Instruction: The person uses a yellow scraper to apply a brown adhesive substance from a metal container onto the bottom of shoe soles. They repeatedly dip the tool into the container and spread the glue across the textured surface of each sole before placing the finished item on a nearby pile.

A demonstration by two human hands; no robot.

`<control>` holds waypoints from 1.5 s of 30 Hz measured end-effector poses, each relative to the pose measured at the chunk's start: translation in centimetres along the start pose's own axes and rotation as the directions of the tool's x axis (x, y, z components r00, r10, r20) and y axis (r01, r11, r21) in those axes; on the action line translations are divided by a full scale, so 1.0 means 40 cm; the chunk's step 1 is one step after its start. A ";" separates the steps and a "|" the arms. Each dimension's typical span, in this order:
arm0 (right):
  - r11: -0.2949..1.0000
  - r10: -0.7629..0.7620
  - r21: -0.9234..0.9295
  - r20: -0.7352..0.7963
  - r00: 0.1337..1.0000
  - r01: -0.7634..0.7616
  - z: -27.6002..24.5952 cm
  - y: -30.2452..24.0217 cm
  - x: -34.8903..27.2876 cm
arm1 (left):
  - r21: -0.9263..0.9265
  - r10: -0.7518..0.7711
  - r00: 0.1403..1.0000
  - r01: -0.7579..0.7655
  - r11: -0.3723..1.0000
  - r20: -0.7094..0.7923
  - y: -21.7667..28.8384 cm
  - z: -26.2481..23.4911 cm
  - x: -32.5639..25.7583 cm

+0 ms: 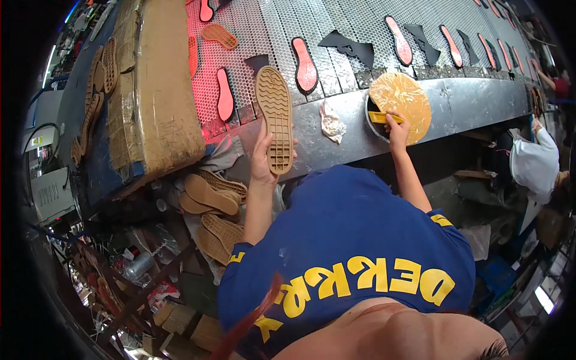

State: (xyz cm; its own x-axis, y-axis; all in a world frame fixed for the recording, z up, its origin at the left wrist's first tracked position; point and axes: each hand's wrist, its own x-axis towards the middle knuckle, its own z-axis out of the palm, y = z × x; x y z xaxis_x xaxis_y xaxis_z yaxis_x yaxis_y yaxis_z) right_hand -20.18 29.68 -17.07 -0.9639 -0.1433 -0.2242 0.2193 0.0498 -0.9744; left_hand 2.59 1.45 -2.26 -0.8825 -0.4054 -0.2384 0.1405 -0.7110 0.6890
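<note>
Left hand (262, 159) curls round tan sole (275, 114); right hand (398, 129) pinches yellow tool (383, 117) at part-covered tub (408, 93); slack fingers could drop it inside

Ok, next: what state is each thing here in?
Tan sole: held, tread facing the camera
Left fingers: closed on that sole
Yellow tool: held at the container's opening
Right fingers: closed on that tool
Container: partly uncovered
Round cover: film-wrapped, partly over the container
Whitish wrap: crumpled, on the metal ledge
Pink insoles: lying on the mesh
Spare soles: piled loosely
</note>
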 end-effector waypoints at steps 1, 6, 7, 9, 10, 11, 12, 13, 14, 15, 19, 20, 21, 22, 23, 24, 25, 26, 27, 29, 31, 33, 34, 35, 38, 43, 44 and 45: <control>0.990 0.082 0.118 -0.002 0.997 -0.081 -0.003 0.004 0.009 | 0.006 0.000 1.000 0.000 1.000 0.015 -0.003 0.000 0.005; 0.539 0.427 0.735 0.182 0.886 -0.411 0.018 -0.016 0.067 | -0.037 0.000 0.998 0.002 0.999 0.065 0.006 0.020 0.022; 0.431 0.428 0.785 0.257 0.866 -0.446 0.025 -0.031 0.071 | -0.036 0.003 0.997 0.000 0.999 0.077 0.011 0.025 0.023; 0.305 0.346 0.821 0.377 0.859 -0.483 0.047 -0.062 0.090 | -0.032 0.004 0.994 0.000 0.999 0.109 0.019 0.037 0.028; 0.241 0.297 0.832 0.428 0.854 -0.500 0.057 -0.080 0.102 | -0.070 -0.020 0.992 0.029 0.997 0.126 0.018 0.038 0.029; 0.264 0.318 0.837 0.394 0.862 -0.480 0.069 -0.096 0.111 | -0.108 -0.044 0.989 0.059 0.992 0.144 0.014 0.036 0.029; 0.330 0.263 0.825 0.387 0.884 -0.459 0.089 -0.120 0.108 | -0.145 -0.060 0.985 0.083 0.986 0.159 0.012 0.036 0.027; 0.391 0.204 0.815 0.376 0.904 -0.428 0.109 -0.150 0.105 | -0.199 -0.079 0.975 0.121 0.973 0.208 0.014 0.044 0.028; 0.450 0.144 0.803 0.367 0.919 -0.391 0.128 -0.180 0.100 | -0.249 -0.094 0.962 0.160 0.955 0.257 0.014 0.055 0.029; 0.484 0.070 0.796 0.378 0.923 -0.363 0.146 -0.213 0.089 | -0.295 -0.103 0.946 0.197 0.935 0.307 0.015 0.067 0.029; 0.734 -0.293 0.679 0.265 0.919 0.038 0.246 -0.403 -0.027 | -0.339 -0.161 0.898 0.313 0.887 0.409 0.014 0.114 0.034; 0.752 -0.414 0.639 0.268 0.870 0.161 0.262 -0.421 -0.054 | -0.338 -0.153 0.899 0.306 0.890 0.410 0.014 0.124 0.029; 0.746 -0.588 0.504 0.194 0.785 0.435 0.271 -0.439 -0.071 | -0.335 -0.152 0.898 0.305 0.891 0.413 0.013 0.134 0.026; 0.665 -0.739 0.335 0.160 0.655 0.668 0.280 -0.453 -0.089 | -0.336 -0.150 0.900 0.301 0.892 0.409 0.013 0.138 0.021; 0.602 -0.798 0.259 0.157 0.582 0.755 0.287 -0.468 -0.107 | -0.320 -0.154 0.897 0.303 0.898 0.415 0.017 0.140 0.020; 0.552 -0.833 0.250 0.131 0.537 0.795 0.297 -0.467 -0.119 | -0.313 -0.148 0.901 0.290 0.905 0.408 0.016 0.148 0.015; 0.514 -0.856 0.164 0.152 0.493 0.842 0.298 -0.474 -0.123 | -0.305 -0.141 0.905 0.277 0.911 0.400 0.017 0.160 0.007; 0.468 -0.875 0.077 0.178 0.450 0.880 0.300 -0.485 -0.127 | -0.297 -0.135 0.910 0.264 0.918 0.393 0.020 0.170 0.000; 0.428 -0.892 0.038 0.177 0.416 0.903 0.301 -0.486 -0.124 | -0.288 -0.147 0.907 0.274 0.918 0.394 0.022 0.177 -0.006; 0.407 -0.898 -0.040 0.162 0.408 0.912 0.305 -0.493 -0.132 | -0.271 -0.172 0.902 0.293 0.917 0.395 0.026 0.185 -0.013; 0.404 -0.899 -0.059 0.158 0.408 0.913 0.305 -0.498 -0.134 | -0.245 -0.197 0.903 0.304 0.921 0.381 0.021 0.185 -0.017; 0.406 -0.897 -0.066 0.164 0.411 0.912 0.302 -0.498 -0.130 | -0.237 -0.200 0.900 0.307 0.922 0.387 0.019 0.187 -0.019; 0.409 -0.896 -0.062 0.161 0.414 0.910 0.301 -0.497 -0.129 | -0.243 -0.191 0.896 0.304 0.921 0.400 0.018 0.190 -0.018; 0.413 -0.895 -0.059 0.157 0.417 0.909 0.301 -0.497 -0.127 | -0.248 -0.182 0.892 0.302 0.921 0.413 0.017 0.192 -0.017; 0.431 -0.889 -0.060 0.144 0.435 0.900 0.301 -0.497 -0.128 | -0.257 -0.206 0.884 0.334 0.907 0.420 0.001 0.180 -0.014; 0.421 -0.887 -0.067 0.177 0.426 0.905 0.302 -0.490 -0.125 | -0.202 -0.188 0.890 0.293 0.935 0.416 0.009 0.197 -0.010; 0.426 -0.884 -0.053 0.186 0.428 0.903 0.301 -0.490 -0.125 | -0.191 -0.186 0.893 0.283 0.940 0.411 0.008 0.197 -0.010; 0.429 -0.883 -0.038 0.193 0.428 0.902 0.302 -0.493 -0.124 | -0.187 -0.191 0.894 0.285 0.940 0.405 0.011 0.198 -0.009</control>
State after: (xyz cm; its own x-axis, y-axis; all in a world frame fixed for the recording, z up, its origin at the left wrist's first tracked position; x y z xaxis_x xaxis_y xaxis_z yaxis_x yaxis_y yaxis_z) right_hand -17.92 17.46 3.07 -0.5772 -0.2962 0.7610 -0.7814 -0.0704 -0.6200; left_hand -0.60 5.84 3.54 -0.9977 0.0057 -0.0675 -0.0357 -0.8915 0.4516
